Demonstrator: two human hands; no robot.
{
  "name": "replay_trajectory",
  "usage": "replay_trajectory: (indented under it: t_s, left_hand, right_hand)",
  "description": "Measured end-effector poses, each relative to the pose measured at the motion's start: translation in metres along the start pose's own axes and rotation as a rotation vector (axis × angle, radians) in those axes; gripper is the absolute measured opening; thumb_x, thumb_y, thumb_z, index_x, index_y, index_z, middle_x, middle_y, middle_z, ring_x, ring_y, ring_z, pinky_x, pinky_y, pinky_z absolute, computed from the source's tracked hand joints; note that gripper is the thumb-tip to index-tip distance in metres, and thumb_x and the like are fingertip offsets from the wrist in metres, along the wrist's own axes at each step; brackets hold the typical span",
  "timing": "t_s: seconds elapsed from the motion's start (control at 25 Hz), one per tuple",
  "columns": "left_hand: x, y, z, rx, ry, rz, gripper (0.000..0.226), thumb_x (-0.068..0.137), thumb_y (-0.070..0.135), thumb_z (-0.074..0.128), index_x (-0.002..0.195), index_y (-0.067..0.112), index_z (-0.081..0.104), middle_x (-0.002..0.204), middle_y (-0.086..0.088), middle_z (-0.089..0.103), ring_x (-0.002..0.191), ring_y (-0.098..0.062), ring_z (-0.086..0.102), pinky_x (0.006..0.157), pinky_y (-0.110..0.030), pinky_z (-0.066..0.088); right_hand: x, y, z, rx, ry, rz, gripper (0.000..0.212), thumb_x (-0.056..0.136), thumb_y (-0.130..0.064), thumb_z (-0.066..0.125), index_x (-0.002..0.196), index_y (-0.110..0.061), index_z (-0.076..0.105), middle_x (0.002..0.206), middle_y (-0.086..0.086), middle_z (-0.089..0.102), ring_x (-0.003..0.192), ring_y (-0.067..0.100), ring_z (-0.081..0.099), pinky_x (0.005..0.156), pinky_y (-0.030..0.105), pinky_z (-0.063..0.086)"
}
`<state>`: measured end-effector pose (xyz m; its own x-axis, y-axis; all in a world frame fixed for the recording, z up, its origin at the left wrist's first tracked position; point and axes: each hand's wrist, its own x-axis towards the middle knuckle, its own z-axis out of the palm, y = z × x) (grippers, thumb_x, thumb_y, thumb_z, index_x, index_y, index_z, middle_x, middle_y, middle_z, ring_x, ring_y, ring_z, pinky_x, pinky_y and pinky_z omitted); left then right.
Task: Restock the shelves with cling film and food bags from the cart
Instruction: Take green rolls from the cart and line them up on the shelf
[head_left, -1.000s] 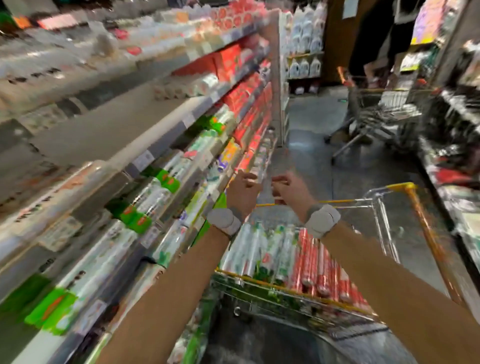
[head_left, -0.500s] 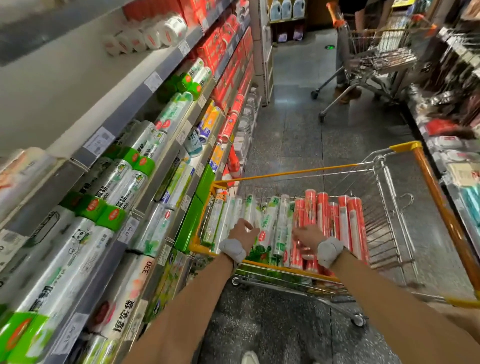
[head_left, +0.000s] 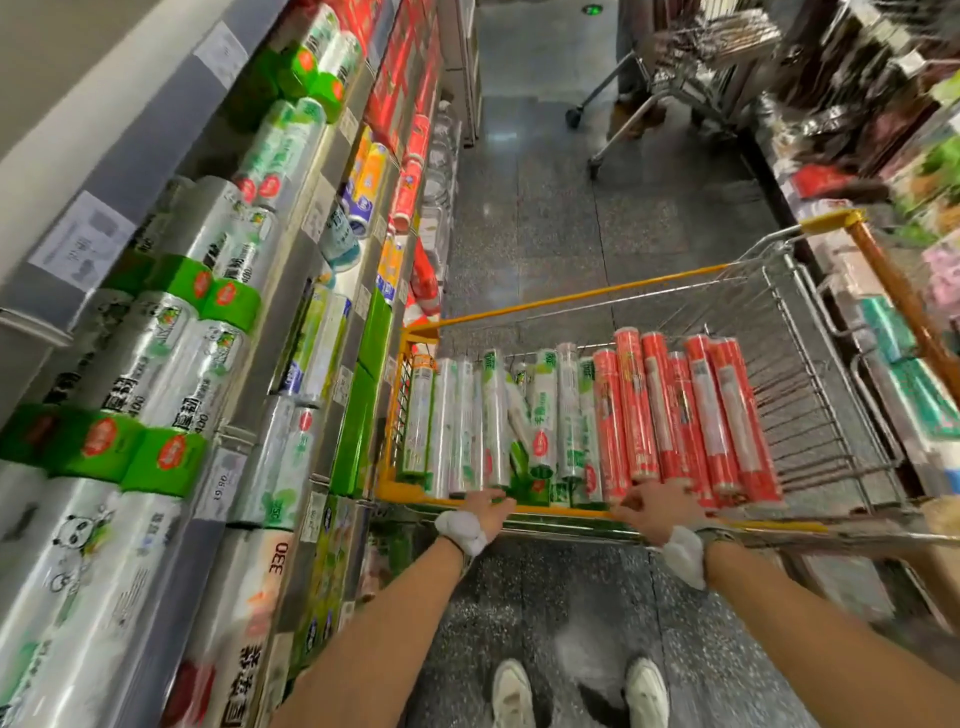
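A wire shopping cart (head_left: 566, 299) with yellow rims stands in the aisle in front of me. Inside, several clear-and-green cling film rolls (head_left: 543, 415) lie on the left and several red rolls (head_left: 691, 415) on the right. My left hand (head_left: 485, 508) is at the cart's near rim, its fingers curled at the near ends of the clear-and-green rolls; motion blur hides whether it grips one. My right hand (head_left: 657, 506) lies with spread fingers on the near ends of the red rolls. The shelves (head_left: 291, 291) to my left hold similar rolls and green boxes.
A second cart (head_left: 691, 67) with a person behind it stands further down the aisle. Another shelf of goods (head_left: 893, 322) runs along the right, close to the cart's orange handle (head_left: 904, 296). My feet (head_left: 576, 691) are on the grey floor just behind the cart.
My view tilted down from the shelves to the cart. Both hands dropped from above the cart's far rim onto the near ends of the rolls.
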<state>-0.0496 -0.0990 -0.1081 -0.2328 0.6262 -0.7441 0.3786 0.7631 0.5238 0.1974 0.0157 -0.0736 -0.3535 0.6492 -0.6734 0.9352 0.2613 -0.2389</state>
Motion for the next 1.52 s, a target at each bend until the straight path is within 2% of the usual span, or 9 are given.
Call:
replay_trajectory:
  t_s: [0.12, 0.56, 0.64, 0.76, 0.88, 1.0, 1.12, 1.36, 1.52]
  left_hand:
    - [0.010, -0.004, 0.004, 0.028, -0.009, 0.033, 0.039, 0.101, 0.033, 0.052, 0.130, 0.009, 0.061, 0.134, -0.011, 0.061, 0.120, -0.027, 0.057, 0.099, -0.028, 0.043]
    - [0.013, 0.001, 0.001, 0.067, 0.061, 0.112, 0.031, 0.099, 0.031, 0.056, 0.109, 0.008, 0.073, 0.111, -0.013, 0.071, 0.098, -0.025, 0.066, 0.079, -0.022, 0.047]
    - [0.016, 0.002, -0.003, 0.092, 0.026, 0.099, 0.027, 0.096, 0.038, 0.059, 0.096, 0.013, 0.069, 0.092, -0.013, 0.069, 0.078, -0.024, 0.066, 0.079, -0.031, 0.055]
    - [0.029, -0.001, -0.030, 0.112, 0.119, 0.026, 0.036, 0.094, 0.051, 0.055, 0.085, 0.017, 0.062, 0.075, -0.006, 0.067, 0.053, -0.016, 0.061, 0.060, -0.030, 0.056]
    - [0.055, -0.010, -0.070, 0.264, 0.412, -0.043, 0.038, 0.096, 0.044, 0.048, 0.112, 0.013, 0.062, 0.114, -0.014, 0.063, 0.094, -0.024, 0.064, 0.084, -0.039, 0.056]
    - [0.081, -0.018, -0.092, 0.433, 0.344, -0.098, 0.050, 0.096, 0.030, 0.049, 0.141, 0.011, 0.039, 0.147, -0.022, 0.033, 0.134, -0.038, 0.035, 0.108, -0.043, 0.035]
    - [0.097, -0.026, -0.085, 0.423, 0.286, -0.164, 0.062, 0.096, 0.033, 0.052, 0.148, 0.010, 0.026, 0.151, -0.022, 0.026, 0.139, -0.038, 0.027, 0.112, -0.041, 0.028]
    - [0.105, -0.033, -0.068, 0.361, 0.494, -0.169, 0.064, 0.093, 0.034, 0.058, 0.142, 0.008, 0.027, 0.147, -0.021, 0.028, 0.133, -0.037, 0.031, 0.100, -0.040, 0.041]
    - [0.107, -0.025, -0.069, 0.457, 0.448, -0.188, 0.071, 0.099, 0.025, 0.048, 0.155, 0.018, 0.004, 0.155, -0.025, 0.017, 0.137, -0.043, 0.026, 0.100, -0.039, 0.041]
  right_hand:
    - [0.003, -0.001, 0.000, -0.012, -0.012, 0.018, 0.045, 0.092, -0.057, 0.054, 0.110, -0.018, 0.069, 0.099, 0.001, 0.069, 0.081, 0.015, 0.063, 0.080, 0.029, 0.055]
    - [0.011, -0.002, 0.006, -0.140, 0.029, 0.057, 0.034, 0.095, -0.055, 0.048, 0.085, -0.027, 0.064, 0.077, -0.009, 0.063, 0.070, 0.007, 0.061, 0.073, 0.030, 0.057]
    - [0.013, 0.002, 0.004, -0.115, -0.006, 0.064, 0.034, 0.095, -0.055, 0.050, 0.085, -0.025, 0.065, 0.076, -0.008, 0.064, 0.069, 0.007, 0.062, 0.070, 0.028, 0.056]
    - [0.024, 0.002, -0.005, -0.025, -0.105, 0.065, 0.031, 0.091, -0.051, 0.059, 0.091, -0.021, 0.065, 0.085, -0.003, 0.068, 0.077, 0.013, 0.065, 0.075, 0.029, 0.057]
    - [0.038, -0.019, -0.020, 0.038, -0.110, 0.097, 0.024, 0.090, -0.042, 0.062, 0.090, -0.018, 0.061, 0.086, -0.001, 0.065, 0.076, 0.013, 0.060, 0.077, 0.029, 0.056]
    - [0.059, -0.045, -0.024, 0.059, -0.007, 0.095, 0.025, 0.095, -0.034, 0.052, 0.086, -0.013, 0.061, 0.081, 0.005, 0.065, 0.074, 0.020, 0.062, 0.069, 0.030, 0.054]
    - [0.078, -0.065, -0.023, 0.212, -0.010, 0.077, 0.026, 0.096, -0.027, 0.051, 0.089, -0.006, 0.066, 0.075, 0.012, 0.063, 0.063, 0.020, 0.054, 0.062, 0.029, 0.048]
    - [0.099, -0.087, -0.023, 0.530, -0.016, 0.041, 0.024, 0.098, -0.026, 0.055, 0.096, -0.006, 0.068, 0.092, 0.013, 0.071, 0.071, 0.022, 0.063, 0.064, 0.035, 0.058]
    - [0.117, -0.105, -0.020, 0.642, -0.048, 0.054, 0.019, 0.097, -0.023, 0.057, 0.089, -0.010, 0.069, 0.086, 0.010, 0.072, 0.069, 0.020, 0.063, 0.067, 0.035, 0.058]
